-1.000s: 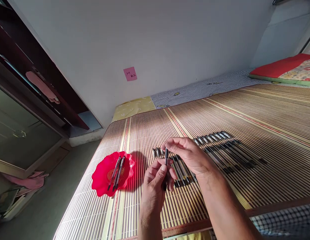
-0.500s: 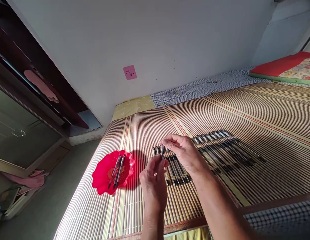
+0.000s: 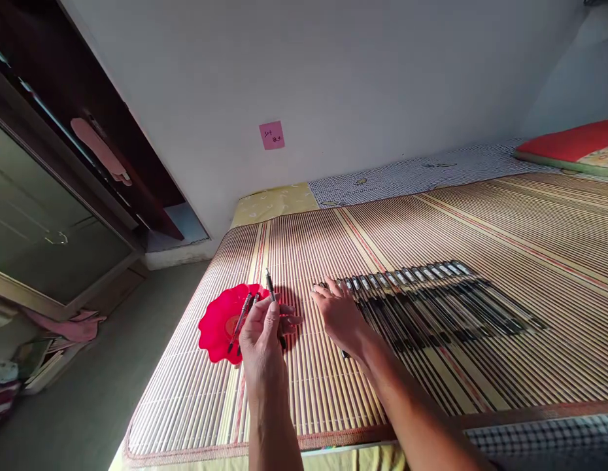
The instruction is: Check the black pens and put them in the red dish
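Note:
My left hand [image 3: 265, 330] is closed around a pen [image 3: 270, 282], its slim silver end pointing up and away from me. That hand hangs over the right side of a red scalloped plate [image 3: 213, 327]. A few dark pens [image 3: 241, 319] lie in the plate, partly covered by my hand. My right hand [image 3: 339, 317] reaches down at the left end of a long row of clear-and-black pens [image 3: 406, 307] on the mat. Its fingers are slightly apart, the fingertips touching the end of the row. Part of the row is hidden beneath the hand and forearm.
A striped bamboo mat [image 3: 294, 405] covers the bed. A folded red quilt [image 3: 569, 142] lies at the far right. Behind stands a wall with a pink note [image 3: 271, 135]. To the left are a dark door frame and a glass-fronted cabinet [image 3: 53, 216].
My hands have separated. The left has moved left over the plate with the pen; the right has left that pen and come down at the row's left end. The view has shifted slightly.

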The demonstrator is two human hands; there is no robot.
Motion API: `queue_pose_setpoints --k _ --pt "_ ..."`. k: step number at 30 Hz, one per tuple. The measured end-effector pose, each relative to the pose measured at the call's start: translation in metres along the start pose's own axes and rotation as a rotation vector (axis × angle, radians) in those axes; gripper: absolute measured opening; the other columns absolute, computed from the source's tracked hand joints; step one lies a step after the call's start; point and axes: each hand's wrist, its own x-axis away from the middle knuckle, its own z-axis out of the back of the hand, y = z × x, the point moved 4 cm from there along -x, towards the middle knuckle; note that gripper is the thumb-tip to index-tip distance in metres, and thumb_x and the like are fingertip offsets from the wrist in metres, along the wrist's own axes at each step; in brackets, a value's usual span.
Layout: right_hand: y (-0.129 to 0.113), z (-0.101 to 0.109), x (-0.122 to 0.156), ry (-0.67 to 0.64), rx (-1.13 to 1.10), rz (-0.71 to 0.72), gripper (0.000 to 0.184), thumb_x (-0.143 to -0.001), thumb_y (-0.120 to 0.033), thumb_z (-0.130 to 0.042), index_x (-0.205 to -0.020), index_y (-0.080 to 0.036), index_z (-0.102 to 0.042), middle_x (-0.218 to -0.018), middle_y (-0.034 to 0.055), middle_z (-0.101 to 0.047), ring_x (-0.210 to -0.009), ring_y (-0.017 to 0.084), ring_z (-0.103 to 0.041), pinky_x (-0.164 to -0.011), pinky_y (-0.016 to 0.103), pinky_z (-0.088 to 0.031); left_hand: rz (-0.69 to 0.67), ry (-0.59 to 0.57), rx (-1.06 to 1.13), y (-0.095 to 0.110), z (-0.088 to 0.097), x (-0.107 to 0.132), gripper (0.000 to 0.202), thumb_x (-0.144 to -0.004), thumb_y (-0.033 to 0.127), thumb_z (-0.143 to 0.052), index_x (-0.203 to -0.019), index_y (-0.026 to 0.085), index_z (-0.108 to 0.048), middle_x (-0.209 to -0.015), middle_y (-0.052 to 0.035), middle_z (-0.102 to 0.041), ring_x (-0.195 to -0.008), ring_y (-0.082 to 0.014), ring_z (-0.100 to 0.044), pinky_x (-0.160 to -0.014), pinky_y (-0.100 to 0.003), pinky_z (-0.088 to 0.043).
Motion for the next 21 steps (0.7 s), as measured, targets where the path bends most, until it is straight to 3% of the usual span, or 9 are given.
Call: queue_pose_setpoints --k 3,5,8,10,14,17,21 --pt "-0.005 -0.004 0.001 -0.055 -0.037 0.042 0.056 -0.089 0.005 -0.037 -0.131 -0.01 -0.07 -0.149 0.0163 -0.064 -0.157 0.03 -0.035 -0.126 0.053 -0.024 0.028 -0.005 0.017 0.0 -0.005 0.001 0.043 -0.071 0.045 -0.092 -0.095 0.014 -0.074 -0.072 -0.002 -0.075 -0.054 -0.0136 -0.071 -0.05 -0.019 -0.051" --pt "-0.004 -0.002 0.0 0.009 -0.084 0.063 0.048 -0.094 -0.002 -0.04 -0.128 -0.015 -0.072 -0.146 0.0135 -0.067 -0.153 0.027 -0.042 -0.125 0.048 -0.028 0.032 0.012 0.032 0.001 -0.006 0.003 0.045 -0.069 0.045 -0.093 -0.094 0.014 -0.074 -0.071 -0.0018 -0.074 -0.052 -0.0135 -0.07 -0.049 -0.02 -0.051" --pt "0.0 0.004 -0.001 0.106 -0.065 0.038 0.037 -0.097 -0.009 -0.045 -0.119 -0.017 -0.074 -0.142 0.0122 -0.069 -0.153 0.027 -0.04 -0.124 0.045 -0.027 0.034 0.016 0.049 0.001 -0.008 0.005 0.044 -0.069 0.044 -0.093 -0.094 0.014 -0.074 -0.071 -0.0017 -0.075 -0.052 -0.0124 -0.069 -0.049 -0.018 -0.049" --pt "0.0 0.004 -0.001 0.046 -0.011 0.033 0.037 -0.095 -0.004 -0.042 -0.111 -0.014 -0.075 -0.134 0.0146 -0.072 -0.151 0.03 -0.04 -0.121 0.047 -0.03 0.035 0.006 0.053 0.0 -0.01 0.005 0.043 -0.071 0.044 -0.092 -0.094 0.014 -0.073 -0.071 -0.0015 -0.075 -0.052 -0.012 -0.069 -0.05 -0.018 -0.049" --pt "-0.01 -0.004 0.002 -0.066 0.078 0.043 0.032 -0.093 -0.001 -0.045 -0.094 -0.013 -0.074 -0.114 0.0141 -0.077 -0.123 0.03 -0.062 -0.107 0.044 -0.042 0.04 -0.009 0.044 -0.004 -0.01 0.006 0.042 -0.073 0.046 -0.091 -0.094 0.015 -0.073 -0.071 -0.0014 -0.074 -0.053 -0.012 -0.069 -0.051 -0.018 -0.048" --pt "-0.021 -0.011 0.005 -0.005 0.061 0.037 0.025 -0.095 -0.007 -0.051 -0.092 -0.016 -0.073 -0.104 0.0121 -0.078 -0.108 0.028 -0.068 -0.105 0.046 -0.044 0.058 -0.026 0.026 -0.007 -0.01 0.006 0.041 -0.075 0.045 -0.09 -0.099 0.015 -0.074 -0.072 -0.0014 -0.075 -0.054 -0.0118 -0.07 -0.052 -0.018 -0.048" --pt "-0.028 -0.02 0.006 0.049 -0.127 0.08 0.026 -0.098 -0.011 -0.051 -0.09 -0.019 -0.074 -0.095 0.0107 -0.078 -0.097 0.026 -0.072 -0.1 0.044 -0.05 0.063 -0.098 0.0 -0.007 -0.013 0.005 0.04 -0.076 0.044 -0.09 -0.099 0.016 -0.075 -0.074 -0.0029 -0.076 -0.056 -0.0128 -0.07 -0.054 -0.02 -0.049"
